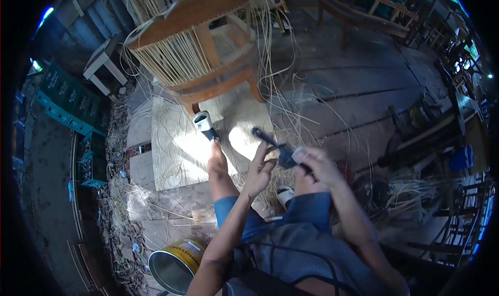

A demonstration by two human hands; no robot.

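In front of my knees, my right hand (321,167) is closed, with a pale piece (299,155) at its fingertips. Against those fingers is a dark tool (267,137) with a slim handle slanting up and left and a broader grey end; motion blur hides its exact kind. My left hand (259,175) is just left of the tool, fingers loosely bent and apart, with nothing clearly in them. Farther ahead stands a wooden chair (192,96), its back strung with pale cane strands (174,62); loose strands trail off its right side.
The chair stands by a pale board (166,163) on a plank floor (353,83). A yellow bucket (192,252) is near my left arm. Green crates (73,101) and a small stool (106,62) are at left. Wooden furniture (364,13) and a blue container (461,158) are at right.
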